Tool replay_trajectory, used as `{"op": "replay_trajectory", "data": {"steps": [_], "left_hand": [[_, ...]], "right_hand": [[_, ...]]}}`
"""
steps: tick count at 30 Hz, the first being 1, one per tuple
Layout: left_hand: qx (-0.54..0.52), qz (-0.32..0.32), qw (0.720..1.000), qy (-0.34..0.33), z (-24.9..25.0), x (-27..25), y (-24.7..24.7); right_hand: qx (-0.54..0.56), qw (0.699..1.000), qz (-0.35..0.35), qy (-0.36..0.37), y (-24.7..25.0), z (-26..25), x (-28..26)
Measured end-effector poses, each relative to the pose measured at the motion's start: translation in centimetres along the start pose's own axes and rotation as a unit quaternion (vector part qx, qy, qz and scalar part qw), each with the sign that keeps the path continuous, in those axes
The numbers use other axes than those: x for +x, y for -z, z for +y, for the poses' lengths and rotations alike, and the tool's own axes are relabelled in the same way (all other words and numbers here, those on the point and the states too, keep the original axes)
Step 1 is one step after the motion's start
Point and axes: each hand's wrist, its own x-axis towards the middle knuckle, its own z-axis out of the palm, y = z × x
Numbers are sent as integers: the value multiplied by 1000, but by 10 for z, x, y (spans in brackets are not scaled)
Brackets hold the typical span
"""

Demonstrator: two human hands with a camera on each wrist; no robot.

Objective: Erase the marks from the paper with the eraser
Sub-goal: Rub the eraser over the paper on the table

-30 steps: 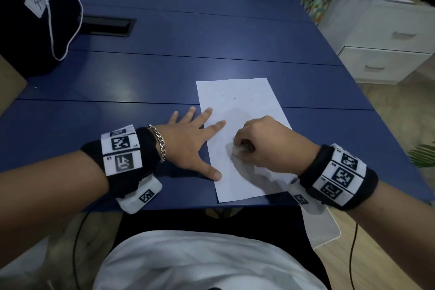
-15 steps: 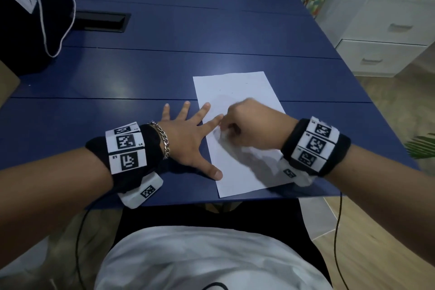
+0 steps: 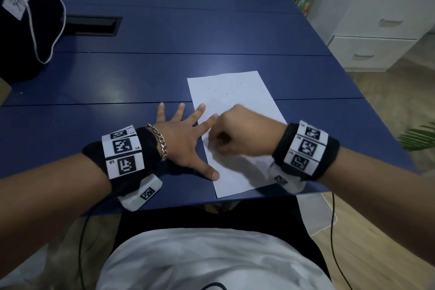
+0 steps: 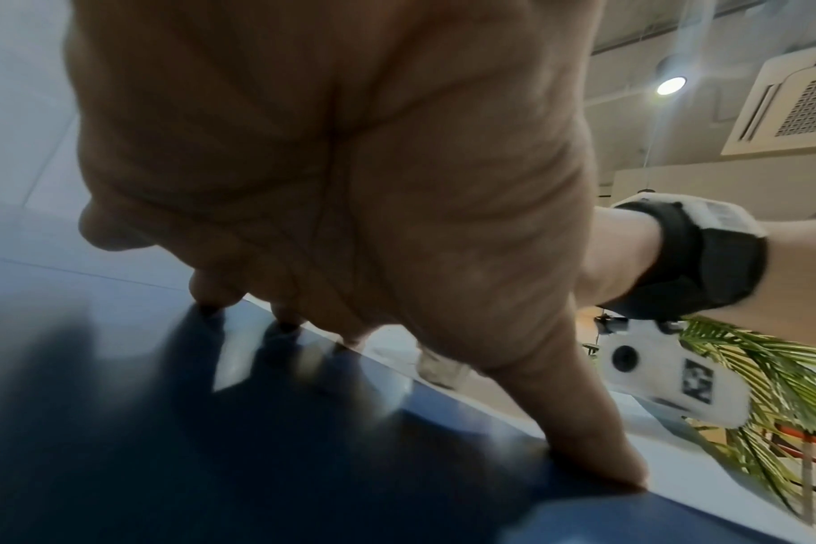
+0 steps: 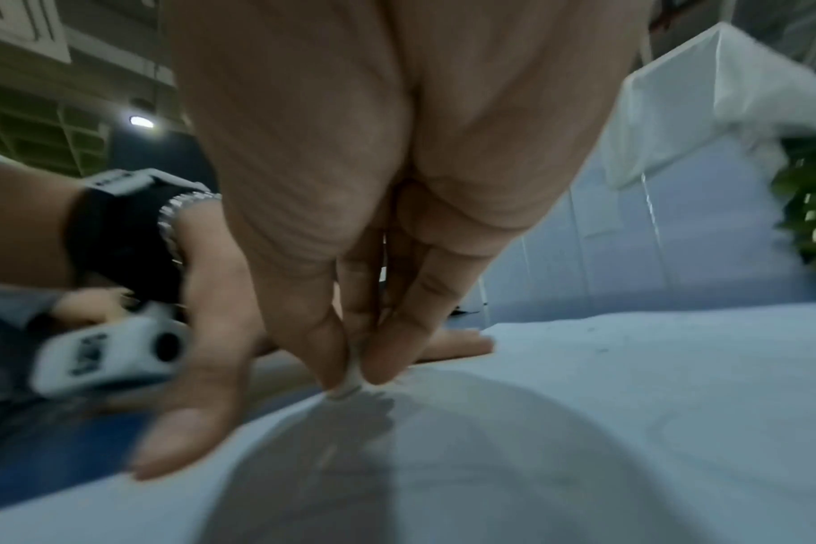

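A white sheet of paper (image 3: pixel 235 101) lies on the blue table (image 3: pixel 141 77) near its front edge, with a few faint dark marks (image 3: pixel 227 93) on its far half. My left hand (image 3: pixel 186 139) lies flat with fingers spread, its thumb and two fingertips pressing the paper's left edge. My right hand (image 3: pixel 237 134) is curled over the paper's middle left. In the right wrist view its fingertips (image 5: pixel 383 360) pinch a small white eraser (image 5: pixel 350 375) against the paper (image 5: pixel 583 405). From the head view the eraser is hidden under the hand.
A dark bag with a white cord and tag (image 3: pixel 21 19) sits at the table's far left, beside a black cable slot (image 3: pixel 91 26). White drawers (image 3: pixel 376 37) stand off the table to the right. A green plant (image 3: pixel 416 136) is at the right edge.
My right hand with the eraser has slid up and to the left across the paper, close to my left index finger. The left hand has stayed pressed on the paper's edge.
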Motion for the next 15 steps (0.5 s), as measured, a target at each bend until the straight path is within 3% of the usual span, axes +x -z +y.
{"op": "replay_trajectory", "data": {"steps": [3,7,12,15], "left_hand": [[6,-3,1000,1,1,0,1],[4,-11,1000,6,2,0,2],[3,-12,1000,0,1,-1,4],[-4,-14,1000,-1,2,-3,5]], "right_hand": [[4,1000,-18,-11,3,2,-1],[-23,996,38,-83,3,13,8],[-3,999,-8,-48,-7,-9,-13],[50,990,58,-118,9,16,-39]]}}
